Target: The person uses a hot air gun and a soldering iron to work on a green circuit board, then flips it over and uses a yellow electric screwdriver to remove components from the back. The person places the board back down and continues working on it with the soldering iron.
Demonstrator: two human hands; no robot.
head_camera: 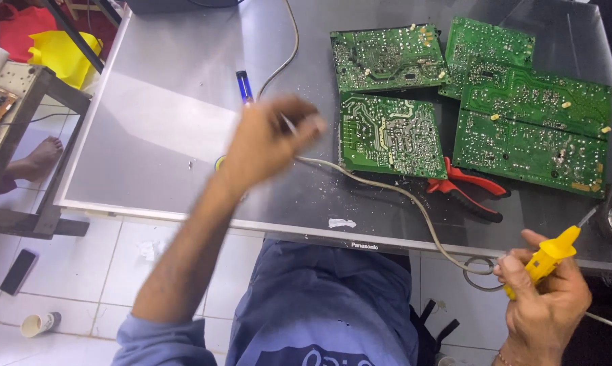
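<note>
Where cable (387, 186) crosses: pliers (470, 190), boards (390, 135).

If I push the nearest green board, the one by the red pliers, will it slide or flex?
The board looks thin, flat and rigid, so it should probably slide on the smooth grey tabletop rather than bend. Its corner overlaps the pliers, which may snag it.

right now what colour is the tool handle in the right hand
Yellow: the soldering iron handle in the right hand, head view.

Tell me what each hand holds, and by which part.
Right hand grips the yellow soldering iron by its handle. Left hand pinches a thin wire-like strand, blurred, by one end.
</note>
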